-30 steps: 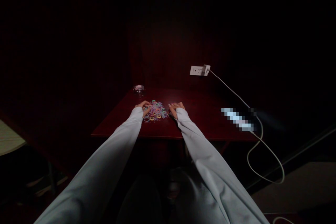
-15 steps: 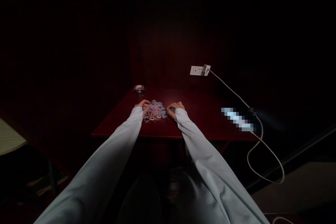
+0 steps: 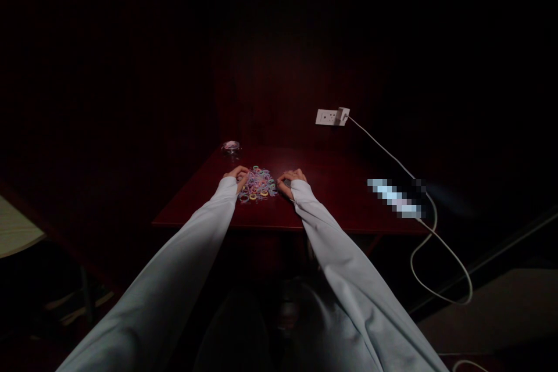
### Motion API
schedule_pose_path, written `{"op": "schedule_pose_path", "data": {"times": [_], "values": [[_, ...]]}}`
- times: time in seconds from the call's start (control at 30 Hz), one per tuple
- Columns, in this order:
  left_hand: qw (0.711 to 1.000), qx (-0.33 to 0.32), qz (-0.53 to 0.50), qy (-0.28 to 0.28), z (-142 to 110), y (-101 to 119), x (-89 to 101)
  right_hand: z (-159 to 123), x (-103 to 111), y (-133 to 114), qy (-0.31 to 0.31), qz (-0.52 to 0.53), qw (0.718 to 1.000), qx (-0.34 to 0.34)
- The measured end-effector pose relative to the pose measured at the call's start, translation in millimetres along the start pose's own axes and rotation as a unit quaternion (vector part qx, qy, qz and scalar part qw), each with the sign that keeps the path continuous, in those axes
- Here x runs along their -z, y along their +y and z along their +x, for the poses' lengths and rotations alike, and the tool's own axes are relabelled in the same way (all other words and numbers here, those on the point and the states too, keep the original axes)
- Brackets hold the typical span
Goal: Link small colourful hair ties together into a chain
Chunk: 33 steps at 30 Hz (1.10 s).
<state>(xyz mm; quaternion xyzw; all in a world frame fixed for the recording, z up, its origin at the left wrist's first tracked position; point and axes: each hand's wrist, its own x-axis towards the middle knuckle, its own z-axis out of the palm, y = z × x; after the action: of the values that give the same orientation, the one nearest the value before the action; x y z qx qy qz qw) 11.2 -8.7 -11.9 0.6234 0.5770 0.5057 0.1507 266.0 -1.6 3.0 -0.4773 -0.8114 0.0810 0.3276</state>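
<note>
A heap of small coloured elastic bands, which look like hair ties [image 3: 259, 183], lies on the dark red table [image 3: 331, 203]. My left hand [image 3: 238, 174] rests at the heap's left edge, its fingers curved and apart from the thumb. On the other side, my right hand [image 3: 294, 180] rests on the table just right of the heap, with thumb and fingers bent and spread apart. A greyish patch shows beneath the right palm; whether it is an object or shadow I cannot make out. Neither hand visibly holds a band.
Toward the table's back left corner stands a small clear jar [image 3: 231, 148] with something pinkish at its top. A wall socket [image 3: 332, 117] holds a charger whose white cable [image 3: 379, 143] runs down to a blurred-out bright device [image 3: 394, 197] at the right. A pale round surface [image 3: 17, 226] is at far left.
</note>
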Motion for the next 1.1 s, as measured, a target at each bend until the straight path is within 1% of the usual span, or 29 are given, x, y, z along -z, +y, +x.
{"op": "schedule_pose_path", "data": {"times": [0.3,0.5,0.7,0.77,0.87,0.97,1.1], "values": [[0.999,0.003,-0.052,0.017,3,-5,-5.5,0,0,-2,0.002,-0.006,1.0,-0.007],[1.0,0.004,-0.018,0.015,1,-1,-2.1,0,-1,-1,0.0,-0.002,1.0,-0.005],[1.0,0.0,-0.007,0.017,0,3,0.2,0,-1,-3,-0.003,-0.004,1.0,-0.013],[1.0,-0.011,-0.003,0.025,0,3,0.8,0,0,-4,-0.007,-0.007,1.0,-0.016],[0.998,-0.05,0.005,0.03,0,1,3.1,0,0,-4,-0.006,-0.011,1.0,-0.017],[0.996,-0.085,0.026,0.021,1,0,6.1,1,-1,-1,-0.002,-0.01,1.0,-0.01],[0.995,-0.083,0.053,-0.007,1,1,7.5,2,-3,2,0.006,-0.003,1.0,-0.001]]}}
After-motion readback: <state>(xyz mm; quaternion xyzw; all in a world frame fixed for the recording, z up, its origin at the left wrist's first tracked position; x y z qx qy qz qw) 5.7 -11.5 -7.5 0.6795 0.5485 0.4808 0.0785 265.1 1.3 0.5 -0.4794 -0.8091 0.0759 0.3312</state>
